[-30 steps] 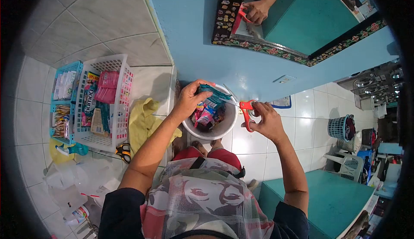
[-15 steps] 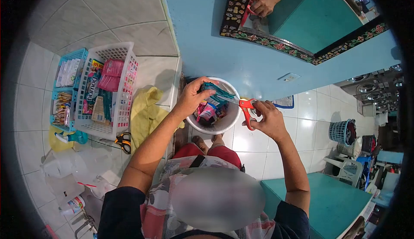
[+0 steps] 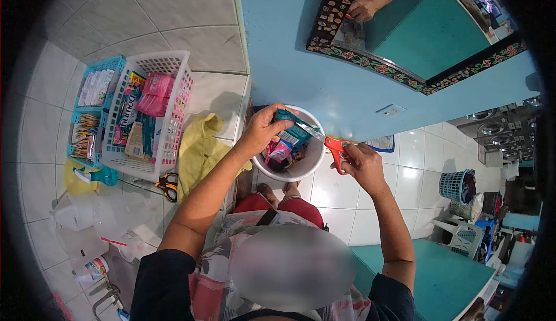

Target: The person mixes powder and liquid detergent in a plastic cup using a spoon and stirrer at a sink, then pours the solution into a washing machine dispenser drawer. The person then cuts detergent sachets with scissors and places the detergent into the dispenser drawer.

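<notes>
My left hand (image 3: pixel 262 130) pinches teal sachets (image 3: pixel 294 136) between thumb and fingers, above a white bucket (image 3: pixel 316 163). My right hand (image 3: pixel 367 167) is closed around the handles of red scissors (image 3: pixel 333 146), with fingers in the loops. Their blades point left and lie across the upper part of the teal sachets; whether they are cutting cannot be told. Inside the bucket are pink and other coloured packets (image 3: pixel 280 152), partly covered by the sachets and my left hand.
To the left, a white basket (image 3: pixel 184 98) holds packets, beside smaller blue baskets (image 3: pixel 106 63). A yellow cloth (image 3: pixel 200 141) and orange-black scissors (image 3: pixel 168 186) lie on the tiled ledge. A framed mirror (image 3: pixel 382 66) hangs ahead; a green table (image 3: pixel 440 269) stands at right.
The teal sachets have turned to show a broader, flatter face. The red scissors have shifted slightly right and tilted, with their blades now over the sachets. The camera view has moved a little.
</notes>
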### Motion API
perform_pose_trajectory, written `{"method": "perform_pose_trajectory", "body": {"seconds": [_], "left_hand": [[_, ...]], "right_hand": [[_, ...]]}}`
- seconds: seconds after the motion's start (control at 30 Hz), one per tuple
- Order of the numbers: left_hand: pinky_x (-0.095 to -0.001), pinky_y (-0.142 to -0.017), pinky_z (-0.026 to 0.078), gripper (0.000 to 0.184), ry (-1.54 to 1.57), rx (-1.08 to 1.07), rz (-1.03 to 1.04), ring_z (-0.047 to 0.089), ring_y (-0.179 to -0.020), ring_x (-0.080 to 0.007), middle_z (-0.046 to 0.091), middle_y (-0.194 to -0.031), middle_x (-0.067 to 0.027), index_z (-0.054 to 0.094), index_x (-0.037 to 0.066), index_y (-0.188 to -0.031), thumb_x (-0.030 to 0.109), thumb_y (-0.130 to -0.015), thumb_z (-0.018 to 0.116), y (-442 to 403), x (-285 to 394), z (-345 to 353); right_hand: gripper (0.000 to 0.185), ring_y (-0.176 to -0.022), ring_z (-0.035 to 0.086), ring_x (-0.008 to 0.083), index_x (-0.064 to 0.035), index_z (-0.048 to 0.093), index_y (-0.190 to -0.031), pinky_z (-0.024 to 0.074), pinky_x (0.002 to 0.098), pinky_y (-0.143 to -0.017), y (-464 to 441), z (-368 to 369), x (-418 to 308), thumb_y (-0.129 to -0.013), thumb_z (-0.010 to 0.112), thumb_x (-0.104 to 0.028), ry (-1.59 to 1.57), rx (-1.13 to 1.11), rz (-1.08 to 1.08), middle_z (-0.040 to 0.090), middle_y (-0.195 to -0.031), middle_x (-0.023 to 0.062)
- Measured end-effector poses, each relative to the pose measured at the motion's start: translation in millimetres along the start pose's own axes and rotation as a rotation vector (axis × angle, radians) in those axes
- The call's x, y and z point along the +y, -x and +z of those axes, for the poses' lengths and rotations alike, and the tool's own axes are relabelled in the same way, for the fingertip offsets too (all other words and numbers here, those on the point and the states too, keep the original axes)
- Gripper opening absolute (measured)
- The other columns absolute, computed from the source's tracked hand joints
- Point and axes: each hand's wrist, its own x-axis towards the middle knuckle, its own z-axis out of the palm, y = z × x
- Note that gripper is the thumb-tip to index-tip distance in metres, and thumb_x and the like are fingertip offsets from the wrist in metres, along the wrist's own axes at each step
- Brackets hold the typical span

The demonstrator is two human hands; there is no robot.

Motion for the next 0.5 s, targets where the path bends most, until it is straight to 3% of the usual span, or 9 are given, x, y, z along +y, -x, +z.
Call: {"method": "perform_pose_trajectory", "body": {"seconds": [0.5], "left_hand": [[-0.0291, -0.093, 0.04, 0.015, 0.026, -0.059, -0.047, 0.054, -0.104, -0.0148, 0.061, -0.109, -0.0101, 0.054, 0.001, -0.1, 0.002, -0.085, 0.055, 2.2, -11.9, -0.2]], "right_hand": [[0.032, -0.07, 0.06, 0.0241, -0.0098, 0.06, -0.091, 0.0497, 0.0375, -0.062, -9.1, 4.8, -11.0, -0.064, 0.071, -0.023, 0.065, 0.013, -0.026, 0.061, -0.07, 0.0056]]}}
